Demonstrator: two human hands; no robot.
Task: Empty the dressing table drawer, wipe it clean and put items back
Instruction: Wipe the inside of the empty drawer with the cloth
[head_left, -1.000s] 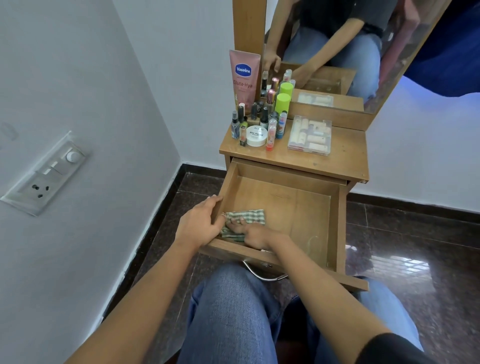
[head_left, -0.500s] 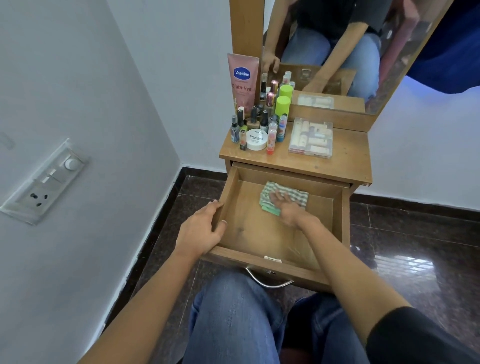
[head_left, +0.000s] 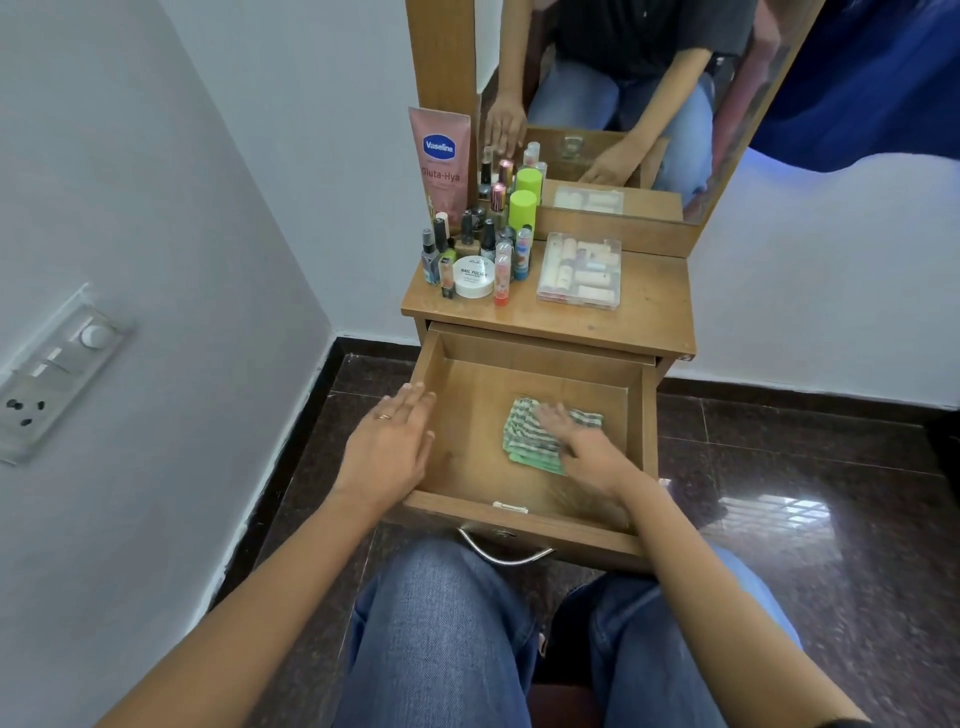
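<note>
Two hands are working: our right hand (head_left: 589, 449), fingers spread flat, is pressing the green-checked cloth (head_left: 522, 441), likely limp and light, mid-frame in the wooden drawer (head_left: 519, 522); our left hand (head_left: 389, 447), fingers straight, is resting on its left wall.

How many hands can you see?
2. The left hand rests on the left wall of the drawer. The right hand presses the cloth inside it. The mirror shows both again, but only as reflections.
</note>
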